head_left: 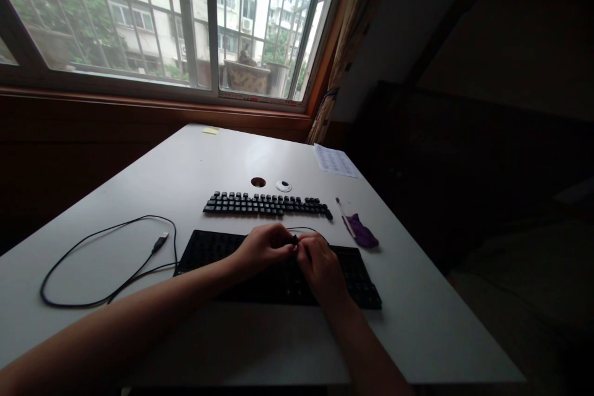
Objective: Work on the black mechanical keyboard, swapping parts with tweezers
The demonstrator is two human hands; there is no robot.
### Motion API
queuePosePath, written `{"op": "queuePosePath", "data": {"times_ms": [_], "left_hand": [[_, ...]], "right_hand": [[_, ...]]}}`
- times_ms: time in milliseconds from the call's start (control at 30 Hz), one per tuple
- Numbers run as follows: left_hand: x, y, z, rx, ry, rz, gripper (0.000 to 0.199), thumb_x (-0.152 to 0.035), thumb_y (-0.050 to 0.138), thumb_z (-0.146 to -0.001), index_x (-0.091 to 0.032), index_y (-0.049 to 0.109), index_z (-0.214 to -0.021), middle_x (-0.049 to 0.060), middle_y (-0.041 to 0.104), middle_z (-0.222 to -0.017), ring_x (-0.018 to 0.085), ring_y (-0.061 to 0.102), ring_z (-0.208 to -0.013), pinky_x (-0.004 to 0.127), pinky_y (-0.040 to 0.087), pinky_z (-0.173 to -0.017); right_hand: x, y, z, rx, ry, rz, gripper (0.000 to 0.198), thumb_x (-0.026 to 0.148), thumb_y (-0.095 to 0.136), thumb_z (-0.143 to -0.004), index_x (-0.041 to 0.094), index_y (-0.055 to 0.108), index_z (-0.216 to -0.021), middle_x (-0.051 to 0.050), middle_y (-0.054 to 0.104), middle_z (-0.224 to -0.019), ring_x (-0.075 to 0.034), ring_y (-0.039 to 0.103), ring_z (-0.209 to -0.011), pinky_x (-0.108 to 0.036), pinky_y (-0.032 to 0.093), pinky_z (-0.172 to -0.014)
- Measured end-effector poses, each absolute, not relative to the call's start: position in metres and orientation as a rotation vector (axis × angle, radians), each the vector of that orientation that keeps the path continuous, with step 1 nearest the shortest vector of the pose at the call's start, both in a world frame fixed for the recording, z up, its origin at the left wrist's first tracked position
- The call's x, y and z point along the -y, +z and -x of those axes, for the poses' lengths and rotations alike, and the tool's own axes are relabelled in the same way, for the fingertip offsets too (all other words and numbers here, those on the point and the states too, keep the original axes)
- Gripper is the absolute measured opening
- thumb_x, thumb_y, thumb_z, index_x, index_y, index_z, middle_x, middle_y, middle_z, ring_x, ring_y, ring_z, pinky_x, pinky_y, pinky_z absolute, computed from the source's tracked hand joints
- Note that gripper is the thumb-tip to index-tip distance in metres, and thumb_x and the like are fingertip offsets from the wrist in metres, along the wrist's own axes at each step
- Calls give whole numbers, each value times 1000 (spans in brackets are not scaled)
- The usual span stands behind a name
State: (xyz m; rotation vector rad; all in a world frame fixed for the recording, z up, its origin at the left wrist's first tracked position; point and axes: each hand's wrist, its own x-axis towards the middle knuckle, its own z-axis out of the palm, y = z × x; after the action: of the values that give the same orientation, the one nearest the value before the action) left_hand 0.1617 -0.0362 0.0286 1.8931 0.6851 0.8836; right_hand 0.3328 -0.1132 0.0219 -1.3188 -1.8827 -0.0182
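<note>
Finding: Left Hand Holding Keycap Over Keyboard

The left hand [266,250] is closing thumb and fingers in a narrow pinch on a dark keycap [294,240]. The right hand [320,263] is meeting it, fingers bunched; whether these are also gripping, I cannot tell. The keycap is sitting between both hands' fingertips, above the keyboard [273,288], which is lying on the near part of the table [139,192]. Just beyond, loose keys [266,204] are standing in rows. A cable [145,216] is looping at left, its plug [160,242] resting inside the loop. At right, a stick [344,216] is lying partly against a purple cloth [362,234]. Farther right, a printed sheet [336,161] is lying near the table's edge.
</note>
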Motion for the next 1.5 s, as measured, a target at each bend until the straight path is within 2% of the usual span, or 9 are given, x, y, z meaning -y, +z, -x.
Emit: {"op": "queuePosePath", "data": {"times_ms": [367,567,767,900,1033,1133,1267,1367,1500], "left_hand": [[31,30,-159,-670,974,-1574,26,-35,73,-80,-16,67,-96,6,70,-95,21,65,-92,30,51,-80],[29,32,-159,-661,976,-1440,30,-36,76,-79,-15,67,-97,4,70,-88,18,65,-84,28,50,-76],[26,31,-159,-650,977,-1306,34,-37,79,-76,-14,68,-98,6,73,-94,20,67,-89,32,51,-84],[21,27,-159,-619,1033,-1260,34,-37,79,-77,-14,68,-98,8,74,-100,22,68,-98,36,50,-93],[18,26,-159,-633,1064,-1209,34,-39,78,-77,-15,65,-97,7,73,-96,22,68,-94,35,53,-88],[18,26,-158,-671,1087,-1217,35,-40,77,-77,-16,63,-98,6,72,-97,22,68,-94,36,53,-87],[17,25,-158,-744,1105,-1251,37,-39,79,-74,-17,61,-96,4,70,-95,23,68,-97,34,52,-86],[18,25,-159,-703,1065,-1255,35,-36,81,-73,-17,60,-94,5,71,-97,22,68,-97,33,51,-87],[22,29,-158,-596,1003,-1300,32,-32,79,-77,-16,59,-96,8,73,-104,22,68,-100,35,50,-91]], "right_hand": [[108,21,-323,1815,43,1324,14,16,44,-99,25,51,-90,-7,61,-99,-21,61,-95,-36,51,-84],[112,22,-325,1790,70,1340,14,17,45,-99,25,50,-88,-6,62,-100,-21,62,-96,-36,50,-84],[110,23,-327,1853,31,1332,13,18,46,-100,24,52,-89,-7,63,-101,-22,62,-98,-37,50,-86],[109,21,-329,1896,15,1354,14,19,45,-100,24,53,-89,-7,64,-97,-22,64,-91,-36,51,-83],[110,20,-332,1781,0,1445,15,21,47,-98,24,51,-85,-5,63,-90,-22,63,-87,-37,50,-81],[112,20,-336,1617,9,1540,7,29,50,-97,24,51,-92,-3,64,-85,-21,64,-77,-35,51,-74],[111,19,-342,1479,78,1529,26,39,60,-93,23,47,-108,-1,64,-84,-18,62,-65,-32,52,-65],[109,21,-347,1470,100,1504,36,38,63,-91,22,44,-118,1,63,-82,-16,58,-61,-30,50,-62],[105,34,-352,1633,77,1484,21,32,64,-91,24,60,-109,-1,64,-88,-14,51,-59,-31,48,-61]]}}
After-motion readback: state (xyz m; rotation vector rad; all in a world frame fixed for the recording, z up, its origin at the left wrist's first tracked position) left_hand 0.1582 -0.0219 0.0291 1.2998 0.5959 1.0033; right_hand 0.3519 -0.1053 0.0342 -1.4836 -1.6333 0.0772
